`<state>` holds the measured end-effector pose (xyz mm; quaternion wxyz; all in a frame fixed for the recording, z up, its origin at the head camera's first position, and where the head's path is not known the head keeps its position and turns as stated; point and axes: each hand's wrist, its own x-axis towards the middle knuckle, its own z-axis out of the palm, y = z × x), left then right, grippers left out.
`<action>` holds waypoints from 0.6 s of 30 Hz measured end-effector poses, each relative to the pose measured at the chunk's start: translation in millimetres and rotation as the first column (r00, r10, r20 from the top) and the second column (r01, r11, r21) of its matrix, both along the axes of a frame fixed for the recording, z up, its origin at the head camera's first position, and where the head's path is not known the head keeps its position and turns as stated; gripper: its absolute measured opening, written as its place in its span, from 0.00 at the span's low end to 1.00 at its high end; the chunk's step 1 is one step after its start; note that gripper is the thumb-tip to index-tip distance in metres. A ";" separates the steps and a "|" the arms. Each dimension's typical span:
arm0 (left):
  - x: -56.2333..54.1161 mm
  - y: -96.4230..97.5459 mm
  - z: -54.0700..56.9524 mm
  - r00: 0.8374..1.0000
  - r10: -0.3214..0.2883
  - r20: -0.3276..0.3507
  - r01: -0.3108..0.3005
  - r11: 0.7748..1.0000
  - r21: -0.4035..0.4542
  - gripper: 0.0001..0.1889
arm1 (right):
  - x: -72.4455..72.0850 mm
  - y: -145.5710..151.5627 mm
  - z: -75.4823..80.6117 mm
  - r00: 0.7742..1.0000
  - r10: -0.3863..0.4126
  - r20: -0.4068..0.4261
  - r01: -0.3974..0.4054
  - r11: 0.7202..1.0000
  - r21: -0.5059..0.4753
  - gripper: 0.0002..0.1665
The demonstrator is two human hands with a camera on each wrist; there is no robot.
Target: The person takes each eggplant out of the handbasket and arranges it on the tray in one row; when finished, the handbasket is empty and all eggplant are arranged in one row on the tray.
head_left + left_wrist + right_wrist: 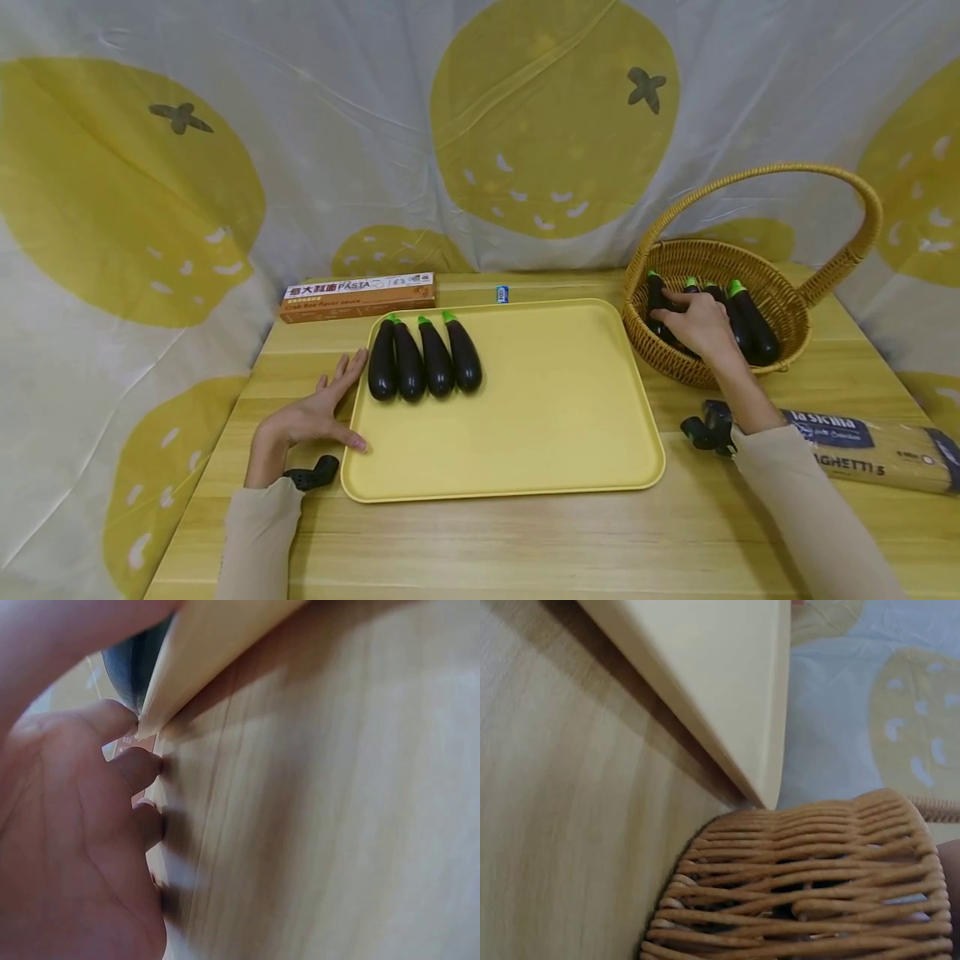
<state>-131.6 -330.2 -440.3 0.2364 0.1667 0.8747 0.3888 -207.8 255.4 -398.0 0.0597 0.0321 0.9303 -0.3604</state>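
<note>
The right hand (701, 323), the nearer, is inside the wicker basket (663, 358), over its leftmost eggplant (656, 288); whether the fingers are closed on it cannot be told. The eggplant's long axis runs fore-and-aft, stem far side. The basket wall stands between it and the yellow tray (555, 408), which bears four eggplants (437, 367). The left hand (311, 414), fingers spread, touches the tray's left edge. The right forearm partly hides the spaghetti packet (888, 454).
</note>
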 end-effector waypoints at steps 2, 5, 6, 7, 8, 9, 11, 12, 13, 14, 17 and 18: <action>-0.4 -0.1 -0.9 1.000 0.000 -0.004 0.000 1.000 -0.007 0.76 | 1.4 3.4 2.6 1.000 0.002 0.018 -0.002 1.000 -0.012 0.39; -0.9 -1.1 -2.3 1.000 0.004 -0.004 -0.004 1.000 -0.011 0.76 | 3.9 8.3 8.0 0.998 0.017 0.052 -0.015 0.999 -0.032 0.39; -1.0 -1.2 -2.6 1.000 0.005 -0.004 -0.006 1.000 -0.010 0.76 | 5.2 9.8 10.0 0.998 0.024 0.060 -0.021 0.999 -0.042 0.39; -1.1 -1.4 -2.9 1.000 0.006 -0.004 -0.006 1.000 -0.011 0.76 | 6.3 11.4 12.0 0.997 0.034 0.073 -0.030 0.998 -0.053 0.39; -1.2 -1.6 -3.2 1.000 0.005 -0.005 -0.005 1.000 -0.010 0.76 | 7.7 12.9 14.1 0.996 0.043 0.080 -0.038 0.997 -0.066 0.39; -1.3 -1.6 -3.2 1.000 0.002 -0.007 -0.002 1.000 -0.007 0.76 | 9.0 14.6 16.1 0.995 0.052 0.088 -0.045 0.996 -0.075 0.39; -1.2 -1.6 -3.3 1.000 -0.003 -0.010 0.003 1.000 -0.003 0.76 | 12.0 18.1 19.8 0.994 0.066 0.090 -0.058 0.994 -0.088 0.39; -1.1 -1.3 -3.0 1.000 -0.006 -0.011 0.006 1.000 -0.001 0.76 | 13.5 19.9 21.8 0.993 0.070 0.093 -0.062 0.994 -0.091 0.39; -0.9 -1.4 -2.9 1.000 -0.008 -0.011 0.008 1.000 -0.001 0.76 | 15.0 21.8 23.7 0.993 0.075 0.095 -0.066 0.994 -0.092 0.39; -0.6 -1.2 -2.7 1.000 -0.010 -0.012 0.010 1.000 0.000 0.76 | 16.7 23.5 25.8 0.992 0.077 0.096 -0.068 0.994 -0.090 0.39; -0.1 -1.0 -2.3 1.000 -0.012 -0.011 0.012 1.000 0.007 0.76 | 22.9 28.1 31.7 0.992 0.083 0.098 -0.073 0.993 -0.097 0.40; 0.0 -1.0 -2.5 1.000 -0.010 -0.011 0.010 1.000 0.006 0.76 | 25.2 29.4 33.7 0.991 0.081 0.103 -0.071 0.993 -0.095 0.40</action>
